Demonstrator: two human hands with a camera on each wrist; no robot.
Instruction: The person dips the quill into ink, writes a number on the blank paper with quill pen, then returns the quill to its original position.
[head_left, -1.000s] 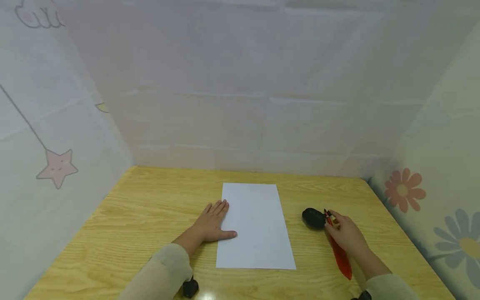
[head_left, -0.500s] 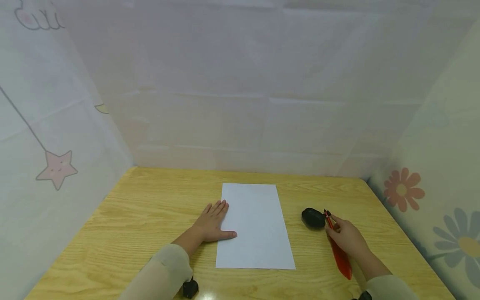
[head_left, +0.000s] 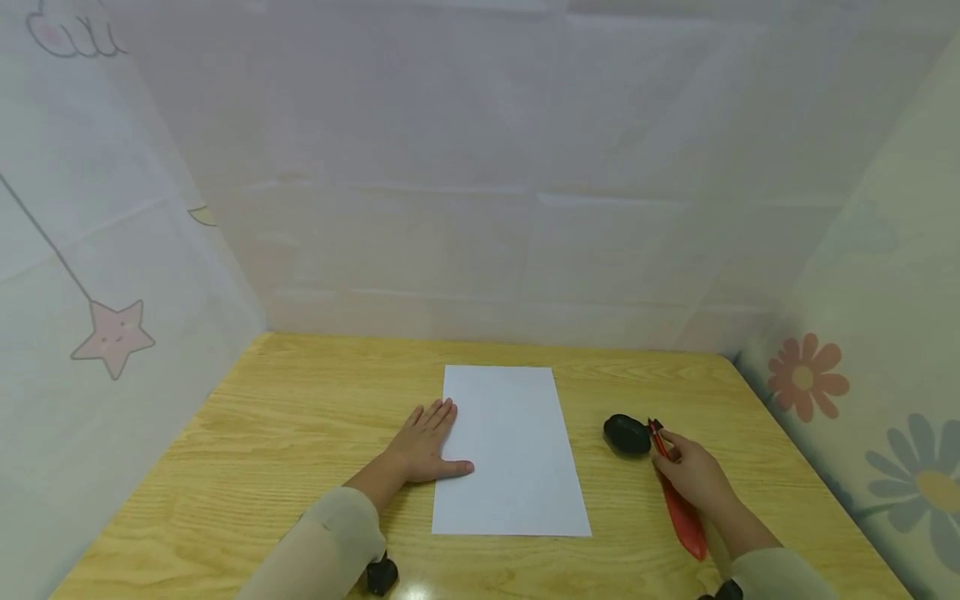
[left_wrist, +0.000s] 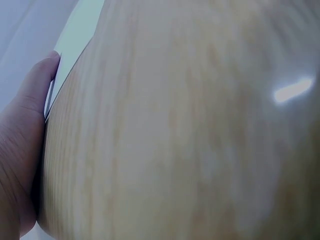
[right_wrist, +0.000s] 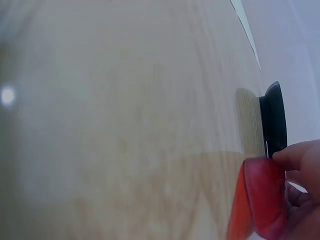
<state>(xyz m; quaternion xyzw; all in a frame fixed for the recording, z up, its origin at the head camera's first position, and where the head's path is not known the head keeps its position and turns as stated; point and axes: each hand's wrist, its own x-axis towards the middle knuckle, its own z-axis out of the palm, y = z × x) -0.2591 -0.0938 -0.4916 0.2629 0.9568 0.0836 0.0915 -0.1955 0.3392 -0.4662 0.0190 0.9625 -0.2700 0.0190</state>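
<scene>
My left hand (head_left: 426,446) lies flat with spread fingers on the left edge of a white sheet of paper (head_left: 517,467). In the left wrist view its thumb (left_wrist: 37,85) touches the paper (left_wrist: 77,45). At the right, my right hand (head_left: 693,475) pinches a red pen-like thing (head_left: 681,518) between thumb and fingers. It has a slim dark tip pointing away and a wide, flattened red tail (right_wrist: 266,197) pointing back. Beside the tip sits a glossy black oval object (head_left: 627,435), of unclear kind. The curled fingers hide the middle of the red thing.
Under it all is a light wooden table (head_left: 300,417). Pale cloth walls (head_left: 450,183) close off the back and both sides. A black wrist device (head_left: 382,575) shows under the left sleeve.
The right fingers have shifted slightly on the red pen-like thing, near its tip. The left hand, the paper and the black oval have not visibly moved.
</scene>
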